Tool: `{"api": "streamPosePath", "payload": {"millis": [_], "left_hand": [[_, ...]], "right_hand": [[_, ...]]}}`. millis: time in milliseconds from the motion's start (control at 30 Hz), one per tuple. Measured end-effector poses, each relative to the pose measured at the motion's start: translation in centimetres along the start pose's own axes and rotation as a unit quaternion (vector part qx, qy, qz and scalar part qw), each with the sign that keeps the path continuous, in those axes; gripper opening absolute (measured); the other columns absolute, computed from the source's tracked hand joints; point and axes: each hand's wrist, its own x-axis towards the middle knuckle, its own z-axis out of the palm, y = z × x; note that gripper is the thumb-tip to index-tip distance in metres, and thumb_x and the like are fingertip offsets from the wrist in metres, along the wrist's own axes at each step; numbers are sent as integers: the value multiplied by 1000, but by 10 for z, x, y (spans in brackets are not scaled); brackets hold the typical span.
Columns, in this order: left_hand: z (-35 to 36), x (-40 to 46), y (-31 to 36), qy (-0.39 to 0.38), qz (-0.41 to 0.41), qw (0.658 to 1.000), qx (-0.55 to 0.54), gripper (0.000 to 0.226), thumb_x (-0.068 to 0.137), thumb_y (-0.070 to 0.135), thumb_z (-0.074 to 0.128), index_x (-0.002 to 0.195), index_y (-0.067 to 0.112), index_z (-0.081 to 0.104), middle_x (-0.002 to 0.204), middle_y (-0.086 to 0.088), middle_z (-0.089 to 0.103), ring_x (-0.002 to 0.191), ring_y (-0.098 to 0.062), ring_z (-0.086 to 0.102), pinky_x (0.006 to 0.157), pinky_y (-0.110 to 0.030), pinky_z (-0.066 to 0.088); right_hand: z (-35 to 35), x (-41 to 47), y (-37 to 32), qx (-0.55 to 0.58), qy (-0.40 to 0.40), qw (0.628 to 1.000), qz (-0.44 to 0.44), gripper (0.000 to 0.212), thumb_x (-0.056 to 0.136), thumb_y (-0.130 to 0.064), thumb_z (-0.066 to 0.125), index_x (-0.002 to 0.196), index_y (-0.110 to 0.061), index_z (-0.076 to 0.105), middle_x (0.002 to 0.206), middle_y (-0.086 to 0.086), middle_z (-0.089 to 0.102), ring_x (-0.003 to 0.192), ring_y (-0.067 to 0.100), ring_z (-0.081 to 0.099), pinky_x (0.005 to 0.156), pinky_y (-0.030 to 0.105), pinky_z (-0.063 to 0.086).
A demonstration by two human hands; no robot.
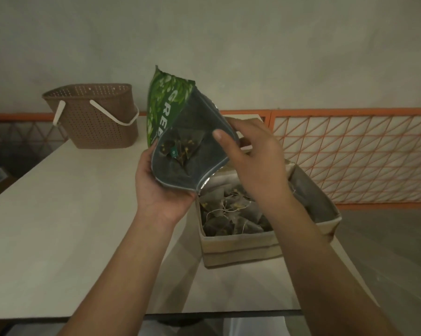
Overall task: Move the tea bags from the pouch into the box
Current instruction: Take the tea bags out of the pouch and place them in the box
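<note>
Pyramid mesh tea bags (180, 149): few left inside green foil pouch (170, 117), tilted above beige fabric box (241, 246), many already inside. Pouch mouth gripped by left hand (156, 187) at 7 o'clock, rim pinched by right hand (253, 154) at 3 o'clock. Step judged: emptying remainder. Next: steeper tilt or shake required.

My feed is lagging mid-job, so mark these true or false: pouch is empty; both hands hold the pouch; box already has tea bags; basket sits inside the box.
1. The pouch is empty. False: tea bags show inside its open mouth.
2. The left hand and right hand both hold the pouch. True.
3. The box already contains tea bags. True.
4. The basket sits inside the box. False: it stands apart, at the far end of the table.
</note>
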Motion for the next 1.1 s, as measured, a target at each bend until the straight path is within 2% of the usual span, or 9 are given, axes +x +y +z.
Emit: {"api": "streamPosePath", "payload": {"millis": [133,233,333,533,667,767,867,1000,1100], "left_hand": [[6,2,15,-58,2,998,26,82,51,38,92,126,14,71,152,-19,47,142,-34,42,113,-44,41],[14,6,25,-72,23,996,46,77,57,43,87,125,12,70,144,-20,56,132,-36,54,113,-47,40],[13,16,26,-27,28,999,30,74,65,50,71,128,11,66,134,-20,63,124,-36,61,105,-45,50],[5,24,29,-17,27,999,7,72,64,38,76,129,10,67,150,-18,51,140,-36,46,113,-46,42],[7,21,25,6,43,999,14,64,71,39,68,128,11,67,149,-16,53,139,-34,48,108,-43,47],[4,21,16,36,50,998,21,65,82,43,55,139,12,59,149,-15,52,140,-33,48,117,-45,37],[2,20,5,56,49,997,14,63,83,42,55,138,12,60,148,-12,54,137,-29,51,115,-43,39],[10,18,-7,51,20,998,30,54,77,44,56,117,13,74,139,-11,62,126,-29,61,101,-40,51],[18,18,-12,46,16,999,10,56,75,44,58,116,11,75,135,-16,64,114,-33,65,83,-45,61]], "right_hand": [[12,11,-17,4,112,990,-87,21,96,-21,59,106,-9,73,92,0,67,80,-1,55,66,9,43],[18,10,-27,30,154,974,-166,22,95,-14,58,112,-5,70,98,8,67,89,8,61,70,13,49],[32,12,-18,35,127,983,-124,26,96,-16,58,117,-6,69,102,7,66,94,10,61,77,15,50],[36,10,-4,27,72,994,-73,33,99,-18,51,129,-8,61,117,5,63,103,3,55,83,5,42],[36,-5,-3,132,74,988,-31,37,93,-19,61,127,-13,48,134,2,45,121,14,52,90,33,54],[39,-20,-3,49,37,998,-2,38,82,-29,74,114,-17,57,137,5,37,119,-11,39,90,4,40],[43,-27,0,-48,-2,997,60,48,74,-46,76,116,-31,60,137,-1,33,118,8,49,85,20,52],[35,-27,6,-72,38,995,54,21,77,-38,76,95,-30,69,123,-1,45,109,17,57,76,30,58],[14,-25,10,-11,74,996,55,7,81,-28,75,87,-25,72,121,0,51,103,12,60,82,17,52]]}}
